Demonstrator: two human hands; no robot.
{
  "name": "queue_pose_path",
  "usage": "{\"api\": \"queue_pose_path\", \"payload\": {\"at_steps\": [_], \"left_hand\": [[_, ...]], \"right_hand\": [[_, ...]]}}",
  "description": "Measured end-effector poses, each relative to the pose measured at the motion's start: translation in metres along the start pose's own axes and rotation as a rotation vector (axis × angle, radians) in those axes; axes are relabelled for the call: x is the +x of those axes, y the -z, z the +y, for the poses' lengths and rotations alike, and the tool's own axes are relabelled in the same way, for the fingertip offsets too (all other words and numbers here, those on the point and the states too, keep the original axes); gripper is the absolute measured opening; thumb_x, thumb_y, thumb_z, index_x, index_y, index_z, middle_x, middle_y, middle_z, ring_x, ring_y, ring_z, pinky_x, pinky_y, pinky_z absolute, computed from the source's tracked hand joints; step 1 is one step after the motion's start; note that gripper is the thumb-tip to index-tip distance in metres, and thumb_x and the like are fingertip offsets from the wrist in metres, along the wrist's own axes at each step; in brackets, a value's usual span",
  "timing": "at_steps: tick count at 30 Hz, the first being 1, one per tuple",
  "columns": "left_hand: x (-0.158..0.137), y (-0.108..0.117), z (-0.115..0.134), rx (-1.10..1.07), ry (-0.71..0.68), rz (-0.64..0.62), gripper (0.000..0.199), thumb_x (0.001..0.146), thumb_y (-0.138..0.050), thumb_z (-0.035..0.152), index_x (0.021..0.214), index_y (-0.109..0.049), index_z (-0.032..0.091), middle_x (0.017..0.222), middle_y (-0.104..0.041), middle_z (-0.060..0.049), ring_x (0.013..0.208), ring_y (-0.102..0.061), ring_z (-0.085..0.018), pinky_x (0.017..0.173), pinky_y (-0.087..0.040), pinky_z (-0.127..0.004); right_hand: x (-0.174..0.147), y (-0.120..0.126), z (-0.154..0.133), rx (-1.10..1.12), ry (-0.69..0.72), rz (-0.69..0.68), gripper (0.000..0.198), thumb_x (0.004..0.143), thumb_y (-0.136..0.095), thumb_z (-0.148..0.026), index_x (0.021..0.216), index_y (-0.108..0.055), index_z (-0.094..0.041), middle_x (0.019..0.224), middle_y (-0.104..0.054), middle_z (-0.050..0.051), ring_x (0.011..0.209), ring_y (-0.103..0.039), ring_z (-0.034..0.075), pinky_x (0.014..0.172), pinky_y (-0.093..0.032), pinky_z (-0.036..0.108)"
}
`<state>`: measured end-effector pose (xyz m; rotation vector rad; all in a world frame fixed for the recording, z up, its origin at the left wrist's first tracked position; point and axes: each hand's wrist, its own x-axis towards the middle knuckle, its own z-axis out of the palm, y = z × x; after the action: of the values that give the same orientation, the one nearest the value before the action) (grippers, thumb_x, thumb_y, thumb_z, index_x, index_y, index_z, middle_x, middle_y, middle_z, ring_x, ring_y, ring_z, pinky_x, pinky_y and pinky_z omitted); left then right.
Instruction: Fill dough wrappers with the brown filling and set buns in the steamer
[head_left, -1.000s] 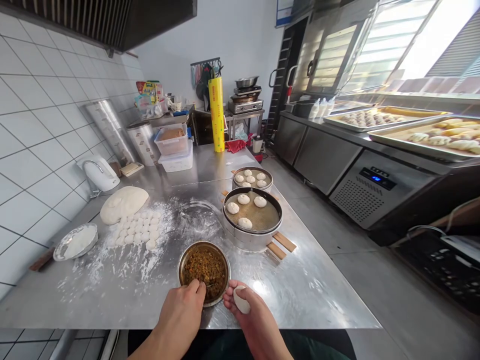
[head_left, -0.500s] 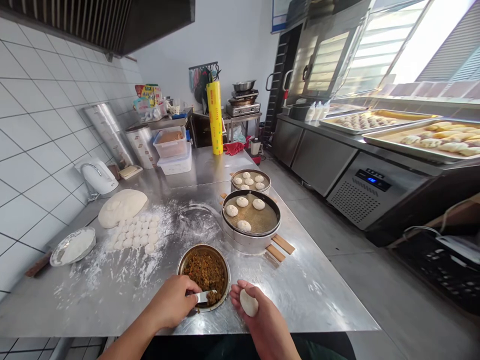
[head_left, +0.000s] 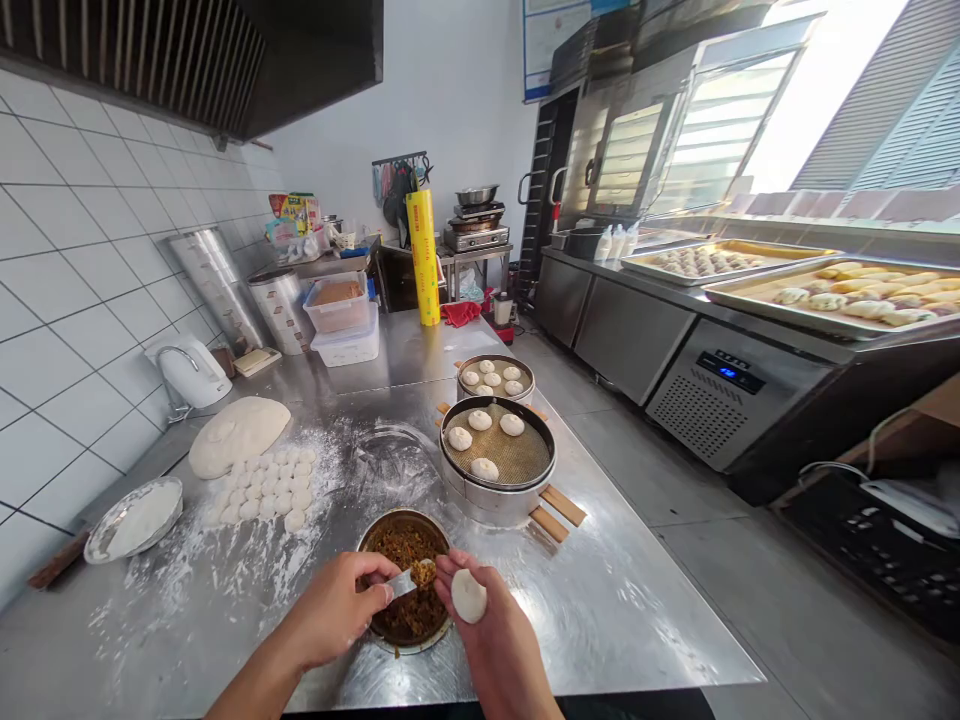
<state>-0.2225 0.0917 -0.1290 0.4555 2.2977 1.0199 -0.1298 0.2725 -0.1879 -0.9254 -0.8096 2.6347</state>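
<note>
My left hand grips a flat metal filling spatula between thumb and fingers, its tip loaded with a clump of brown filling. Below it stands a round metal bowl with more chopped filling inside. Cupped palm-up at the bowl's right edge, my right hand holds a flat round dough wrapper, thumb along its side. The loaded tip is close to the right fingertips, left of the wrapper; whether they touch I cannot tell.
Beyond the bowl sits a steamer with several buns, wooden slats under it, and a second steamer behind. To the left lie small dough pieces, a big dough slab and a flour dish. A cling-film roll stands upright farther back.
My left hand has lifted the spatula with filling from the bowl toward the right. My right hand has brought the wrapper left and up, beside the bowl. The view has tilted slightly.
</note>
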Motion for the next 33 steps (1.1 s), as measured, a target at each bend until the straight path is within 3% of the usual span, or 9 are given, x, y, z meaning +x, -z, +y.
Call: {"api": "queue_pose_path", "payload": {"at_steps": [2, 4, 6, 9, 14, 19, 25, 28, 33], "left_hand": [[-0.004, -0.012, 0.004, -0.006, -0.072, 0.086, 0.033, 0.096, -0.055, 0.029, 0.117, -0.079, 0.023, 0.093, -0.078, -0.002, 0.084, -0.070, -0.018, 0.077, -0.053, -0.029], [-0.006, -0.029, 0.002, 0.054, -0.175, 0.229, 0.037, 0.101, -0.049, 0.026, 0.127, -0.075, 0.026, 0.110, -0.078, -0.005, 0.102, -0.072, -0.020, 0.090, -0.058, -0.032], [-0.007, -0.049, -0.008, 0.174, -0.344, 0.393, 0.044, 0.104, -0.043, 0.022, 0.139, -0.069, 0.028, 0.123, -0.075, -0.008, 0.112, -0.072, -0.020, 0.096, -0.060, -0.033], [-0.005, -0.076, -0.033, 0.393, -0.615, 0.586, 0.052, 0.105, -0.041, 0.014, 0.152, -0.059, 0.029, 0.123, -0.071, -0.011, 0.113, -0.074, -0.018, 0.091, -0.063, -0.028], [-0.008, -0.103, -0.061, 0.593, -0.713, 0.800, 0.053, 0.105, -0.046, 0.010, 0.152, -0.058, 0.031, 0.127, -0.068, -0.011, 0.117, -0.072, -0.018, 0.096, -0.063, -0.027], [-0.017, -0.100, -0.061, 0.711, -0.740, 0.830, 0.049, 0.106, -0.042, 0.011, 0.147, -0.063, 0.029, 0.120, -0.070, -0.010, 0.107, -0.074, -0.018, 0.092, -0.064, -0.028], [-0.027, -0.080, -0.048, 0.699, -0.684, 0.735, 0.051, 0.102, -0.045, 0.007, 0.142, -0.065, 0.032, 0.118, -0.072, -0.009, 0.105, -0.075, -0.018, 0.090, -0.063, -0.027], [-0.026, -0.082, -0.045, 0.690, -0.697, 0.714, 0.053, 0.102, -0.046, 0.007, 0.146, -0.062, 0.032, 0.123, -0.072, -0.011, 0.112, -0.074, -0.020, 0.093, -0.063, -0.028], [-0.023, -0.089, -0.043, 0.700, -0.706, 0.722, 0.049, 0.101, -0.046, 0.007, 0.139, -0.067, 0.030, 0.117, -0.074, -0.010, 0.105, -0.076, -0.020, 0.091, -0.064, -0.028]], "right_hand": [[0.000, -0.014, 0.004, 0.030, -0.023, -0.023, 0.037, 0.071, -0.088, -0.042, 0.099, -0.081, -0.018, 0.106, -0.081, 0.007, 0.108, -0.069, 0.027, 0.097, -0.058, 0.037], [-0.002, -0.027, 0.004, 0.108, -0.045, -0.065, 0.028, 0.075, -0.084, -0.040, 0.094, -0.080, -0.020, 0.100, -0.081, 0.006, 0.103, -0.070, 0.025, 0.092, -0.059, 0.035], [-0.003, -0.036, 0.002, 0.201, -0.078, -0.106, 0.023, 0.078, -0.081, -0.038, 0.092, -0.079, -0.020, 0.099, -0.081, 0.007, 0.104, -0.071, 0.025, 0.096, -0.058, 0.036], [-0.004, -0.041, -0.003, 0.276, -0.106, -0.110, 0.029, 0.078, -0.080, -0.040, 0.097, -0.080, -0.018, 0.105, -0.081, 0.010, 0.109, -0.072, 0.028, 0.108, -0.054, 0.041], [-0.012, -0.043, -0.009, 0.297, -0.093, -0.083, 0.043, 0.071, -0.086, -0.045, 0.100, -0.080, -0.014, 0.109, -0.081, 0.013, 0.116, -0.070, 0.033, 0.115, -0.049, 0.046], [-0.017, -0.040, -0.009, 0.198, -0.049, -0.108, 0.037, 0.070, -0.088, -0.047, 0.091, -0.081, -0.017, 0.093, -0.078, 0.007, 0.100, -0.069, 0.028, 0.100, -0.056, 0.040], [-0.012, -0.026, -0.003, 0.145, 0.015, -0.134, 0.036, 0.081, -0.079, -0.050, 0.096, -0.082, -0.017, 0.103, -0.078, 0.010, 0.109, -0.067, 0.031, 0.108, -0.052, 0.044], [-0.014, -0.028, -0.006, 0.152, -0.007, -0.144, 0.037, 0.080, -0.080, -0.049, 0.096, -0.081, -0.016, 0.102, -0.078, 0.010, 0.106, -0.068, 0.031, 0.105, -0.053, 0.043], [-0.014, -0.028, -0.011, 0.195, -0.050, -0.133, 0.038, 0.080, -0.083, -0.049, 0.094, -0.080, -0.014, 0.099, -0.079, 0.010, 0.103, -0.071, 0.030, 0.097, -0.059, 0.040]]}}
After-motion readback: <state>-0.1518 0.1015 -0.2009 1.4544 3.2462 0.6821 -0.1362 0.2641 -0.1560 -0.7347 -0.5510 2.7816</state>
